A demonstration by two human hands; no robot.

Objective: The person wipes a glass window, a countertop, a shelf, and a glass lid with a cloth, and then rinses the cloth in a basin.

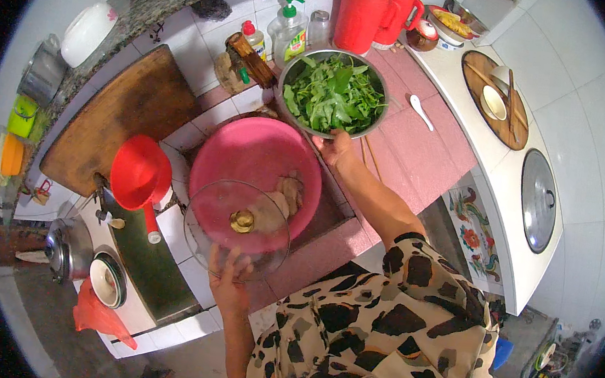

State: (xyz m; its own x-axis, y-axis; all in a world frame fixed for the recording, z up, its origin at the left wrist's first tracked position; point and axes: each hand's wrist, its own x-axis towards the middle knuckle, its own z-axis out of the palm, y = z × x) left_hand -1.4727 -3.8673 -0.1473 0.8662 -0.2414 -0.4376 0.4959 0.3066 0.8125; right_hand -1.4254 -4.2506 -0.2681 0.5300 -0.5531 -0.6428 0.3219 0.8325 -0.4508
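Observation:
My right hand (336,148) grips the near rim of a steel bowl (285,114), its thumb against the outside. Leafy greens (336,96) fill that bowl, at the pink tiled counter beside the sink. My left hand (230,271) holds the near edge of a clear glass lid (242,221) with a gold-coloured knob. Under the lid, a large pink plastic basin (247,150) sits in the tiled sink. A crumpled pale cloth (274,204) lies in the basin, seen partly through the glass.
A red plastic dipper (141,171) and a wooden board (121,116) are left of the basin. Soap bottles (291,36) and red thermos flasks (361,18) line the wall. A white spoon (421,112) lies right of the bowl. A metal lid (538,201) rests farther right.

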